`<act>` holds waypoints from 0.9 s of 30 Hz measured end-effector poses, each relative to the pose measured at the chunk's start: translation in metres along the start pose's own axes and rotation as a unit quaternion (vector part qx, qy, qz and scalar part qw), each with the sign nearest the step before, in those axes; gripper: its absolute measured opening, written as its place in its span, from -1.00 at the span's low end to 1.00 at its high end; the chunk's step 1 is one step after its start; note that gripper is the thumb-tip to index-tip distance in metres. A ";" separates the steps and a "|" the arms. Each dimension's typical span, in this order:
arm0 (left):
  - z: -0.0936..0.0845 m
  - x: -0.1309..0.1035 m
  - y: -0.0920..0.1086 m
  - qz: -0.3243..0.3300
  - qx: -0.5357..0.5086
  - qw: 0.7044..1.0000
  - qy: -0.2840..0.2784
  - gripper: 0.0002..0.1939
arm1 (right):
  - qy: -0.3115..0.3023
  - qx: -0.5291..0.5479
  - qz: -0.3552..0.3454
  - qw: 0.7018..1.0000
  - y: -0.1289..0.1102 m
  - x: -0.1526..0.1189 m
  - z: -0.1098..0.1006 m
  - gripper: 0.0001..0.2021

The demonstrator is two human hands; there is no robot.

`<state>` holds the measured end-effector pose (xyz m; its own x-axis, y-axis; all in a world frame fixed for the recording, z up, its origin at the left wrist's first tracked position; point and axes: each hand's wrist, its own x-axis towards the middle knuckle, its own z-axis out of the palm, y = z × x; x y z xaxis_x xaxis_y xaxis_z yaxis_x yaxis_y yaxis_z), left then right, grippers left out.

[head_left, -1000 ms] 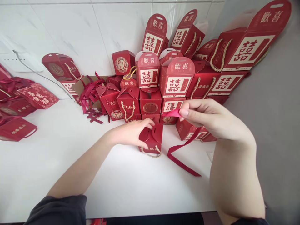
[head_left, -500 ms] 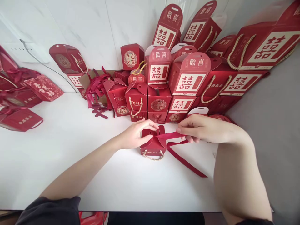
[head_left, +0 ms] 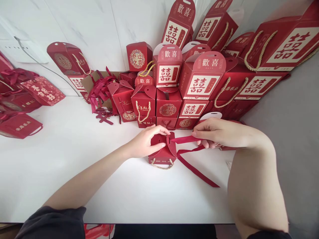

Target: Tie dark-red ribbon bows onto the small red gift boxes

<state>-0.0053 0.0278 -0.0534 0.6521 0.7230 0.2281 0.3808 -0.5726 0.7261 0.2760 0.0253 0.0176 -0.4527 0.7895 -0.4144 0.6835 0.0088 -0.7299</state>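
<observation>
A small red gift box (head_left: 164,155) with a twisted gold cord handle stands on the white table in front of me. My left hand (head_left: 147,142) rests over its left side, thumb and fingers curved around the top and holding it. Between thumb and fingers, my right hand (head_left: 211,133) pinches a dark red ribbon (head_left: 185,139), to the right of the box. One stretch of the ribbon runs from the hand to the slotted top flap, its tip at the slot. Its other end trails across the table to the lower right.
Stacked red gift boxes (head_left: 199,83) rise behind, close to both hands. An open carton of loose ribbons (head_left: 103,88) stands left of the stack. More red boxes (head_left: 21,126) lie at the far left. A grey wall (head_left: 294,149) borders the right side.
My right hand has moved slightly right, drawing the ribbon's near end away from the middle of the box top to the right flap's slot. My left hand stays on the box.
</observation>
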 end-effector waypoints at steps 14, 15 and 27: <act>0.002 0.002 0.002 -0.014 -0.001 1.000 0.016 -0.71 | -0.034 0.147 0.000 0.989 -0.001 0.011 0.003 -0.58; 0.002 0.002 0.002 -0.013 -0.001 1.000 0.018 -0.71 | -0.035 0.153 -0.002 0.988 -0.001 0.011 0.003 -0.58; 0.005 0.004 0.001 -0.029 -0.044 0.998 0.039 -0.75 | -0.037 0.096 -0.034 0.994 0.003 0.024 0.010 -0.55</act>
<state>0.0015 0.0282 -0.0550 0.5757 0.7842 0.2314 0.3548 -0.4946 0.7934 0.2614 0.0376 0.0002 -0.5401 0.7440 -0.3933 0.5306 -0.0617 -0.8454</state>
